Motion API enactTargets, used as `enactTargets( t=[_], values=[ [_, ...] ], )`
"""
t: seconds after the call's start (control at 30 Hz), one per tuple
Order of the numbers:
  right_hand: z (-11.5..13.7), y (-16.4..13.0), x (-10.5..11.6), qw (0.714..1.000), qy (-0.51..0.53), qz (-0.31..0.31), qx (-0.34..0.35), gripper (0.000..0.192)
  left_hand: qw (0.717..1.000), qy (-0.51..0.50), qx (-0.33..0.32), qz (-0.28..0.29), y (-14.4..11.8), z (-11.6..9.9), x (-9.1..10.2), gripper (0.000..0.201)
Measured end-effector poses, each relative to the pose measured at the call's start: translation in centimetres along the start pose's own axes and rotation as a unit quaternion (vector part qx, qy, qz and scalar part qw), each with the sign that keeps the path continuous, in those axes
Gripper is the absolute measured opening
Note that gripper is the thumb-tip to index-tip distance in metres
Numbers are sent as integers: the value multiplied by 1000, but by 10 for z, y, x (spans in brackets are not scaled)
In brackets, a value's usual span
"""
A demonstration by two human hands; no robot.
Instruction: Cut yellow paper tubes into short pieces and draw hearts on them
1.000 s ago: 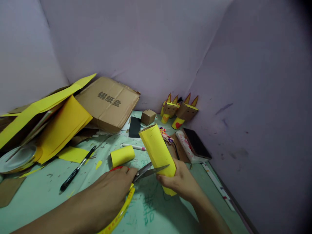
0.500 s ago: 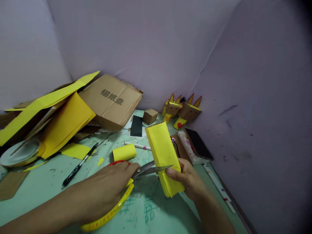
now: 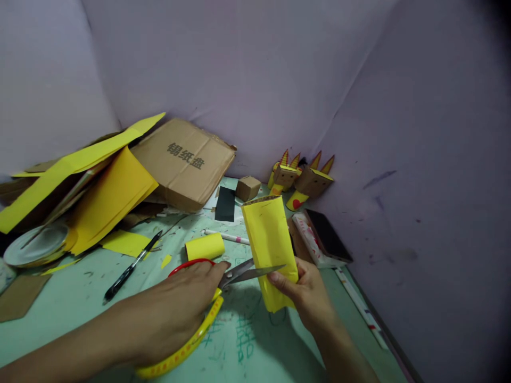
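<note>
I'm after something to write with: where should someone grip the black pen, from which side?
Probably pinch the black pen across its slim near half, from above and left: its far end overlaps a yellow paper scrap, and the left forearm crowds the right.

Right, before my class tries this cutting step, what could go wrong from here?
The front blade of the scissors points right by the thumb of the right hand, so a slip might nick it. The long yellow tube is held up off the table, so it could twist and the cut wander. The short yellow tube lies near the left hand, which might knock it away.
</note>
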State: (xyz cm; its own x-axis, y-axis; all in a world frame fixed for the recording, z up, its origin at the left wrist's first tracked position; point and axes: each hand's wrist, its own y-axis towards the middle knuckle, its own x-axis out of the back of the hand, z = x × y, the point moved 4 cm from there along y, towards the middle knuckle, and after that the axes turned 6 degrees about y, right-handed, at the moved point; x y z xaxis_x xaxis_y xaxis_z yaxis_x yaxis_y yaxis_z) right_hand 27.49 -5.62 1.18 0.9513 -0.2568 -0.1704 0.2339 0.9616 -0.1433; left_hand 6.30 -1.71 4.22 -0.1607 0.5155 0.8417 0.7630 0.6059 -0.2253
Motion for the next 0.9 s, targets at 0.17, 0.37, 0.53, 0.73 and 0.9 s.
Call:
enactTargets(
  t=[0.17,0.37,0.53,0.73,0.9],
  values=[
    [1,0,-1,1000,2,-3,-14,38,1000,-13,21,0,1,-10,9,44],
    [1,-1,-1,1000,-5,-3,-17,31,999,9,39,-12,5,-16,12,35],
    [2,-2,-1,1000,-3,-9,-30,30,997,22,73,-13,9,-13,5,33],
    [5,-1,0,999,-15,11,-28,30,996,80,44,-16,8,-16,5,30],
    [3,1,3,999,-5,20,-25,32,997,62,34,-16,9,-14,1,29]
  ],
)
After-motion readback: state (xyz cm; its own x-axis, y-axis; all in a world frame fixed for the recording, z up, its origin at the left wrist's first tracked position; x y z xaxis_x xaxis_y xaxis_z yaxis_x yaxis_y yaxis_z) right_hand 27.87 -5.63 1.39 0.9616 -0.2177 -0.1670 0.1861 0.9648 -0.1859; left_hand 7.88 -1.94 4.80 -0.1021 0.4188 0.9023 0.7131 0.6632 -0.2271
